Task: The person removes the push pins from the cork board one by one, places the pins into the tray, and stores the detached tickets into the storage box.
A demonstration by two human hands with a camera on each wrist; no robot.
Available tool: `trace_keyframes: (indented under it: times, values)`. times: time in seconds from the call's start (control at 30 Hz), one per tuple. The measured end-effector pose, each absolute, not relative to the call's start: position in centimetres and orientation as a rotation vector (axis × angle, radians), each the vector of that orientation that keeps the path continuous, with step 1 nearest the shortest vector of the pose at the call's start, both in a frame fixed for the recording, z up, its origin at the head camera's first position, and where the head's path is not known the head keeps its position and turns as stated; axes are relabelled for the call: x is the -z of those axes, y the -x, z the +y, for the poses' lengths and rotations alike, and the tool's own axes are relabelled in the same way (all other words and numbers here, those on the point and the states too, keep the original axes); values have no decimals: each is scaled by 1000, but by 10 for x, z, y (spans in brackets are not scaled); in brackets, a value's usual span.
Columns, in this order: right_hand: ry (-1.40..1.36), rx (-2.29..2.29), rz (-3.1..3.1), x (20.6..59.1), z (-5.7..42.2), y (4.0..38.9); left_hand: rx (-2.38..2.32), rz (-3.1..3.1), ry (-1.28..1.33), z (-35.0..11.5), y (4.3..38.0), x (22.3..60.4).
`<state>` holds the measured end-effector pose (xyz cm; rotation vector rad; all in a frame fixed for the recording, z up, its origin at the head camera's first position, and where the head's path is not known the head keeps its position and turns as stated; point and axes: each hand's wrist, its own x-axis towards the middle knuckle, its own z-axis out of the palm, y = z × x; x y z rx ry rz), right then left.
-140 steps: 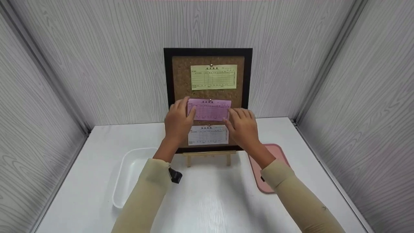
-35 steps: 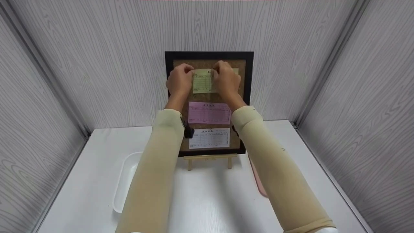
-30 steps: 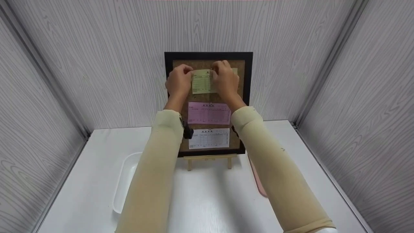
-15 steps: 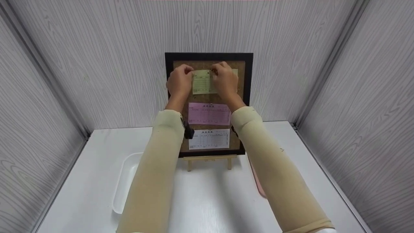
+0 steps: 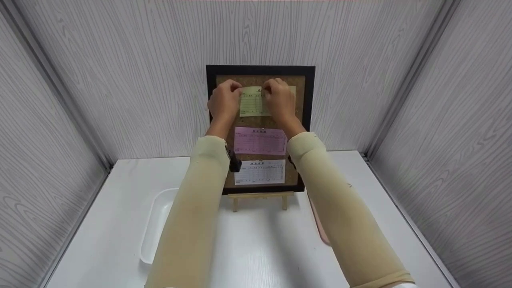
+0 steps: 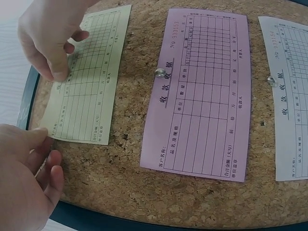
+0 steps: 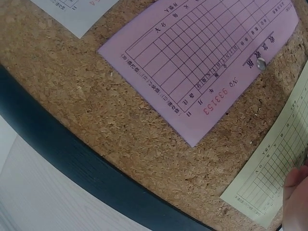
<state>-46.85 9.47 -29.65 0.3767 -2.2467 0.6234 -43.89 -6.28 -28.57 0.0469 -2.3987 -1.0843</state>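
A yellow receipt slip (image 5: 250, 105) lies near the top of a black-framed corkboard (image 5: 261, 121). My left hand (image 5: 224, 102) pinches its upper left corner; in the left wrist view the thumb (image 6: 33, 138) sits right on that corner. My right hand (image 5: 282, 102) has its fingertips gathered at the middle of the slip's top edge, round the spot of its pushpin, which the fingers hide. Below hang a pink receipt slip (image 5: 260, 142) and a white receipt slip (image 5: 260, 173). A clear-headed pushpin (image 6: 160, 72) holds the pink one, another pushpin (image 6: 271, 81) the white one.
The board stands on a small wooden easel (image 5: 260, 195) against the grey wood-grain wall. A white tray (image 5: 150, 232) is on the table at left, partly behind my left sleeve. At right my other sleeve covers most of a pink tray (image 5: 320, 228).
Both hands have moved up from the pink slip's sides to the yellow slip's top edge. Over the last second they stay there, with slight shifts of the right fingers.
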Motion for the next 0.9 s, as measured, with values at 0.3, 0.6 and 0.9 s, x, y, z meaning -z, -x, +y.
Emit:
trace_keyframes:
  times: [0.3, 0.6, 0.9]
  values:
    - [-411, -722, -2269, 295, 102, 462, 1109, -2394, -54, -68, 437, 286]
    - [-569, -824, -2239, 305, 112, 446, 1216, -2320, -23, -83, 425, 299]
    - [-862, -838, -2053, 333, 139, 429, 1227, -2274, 44, -94, 406, 308]
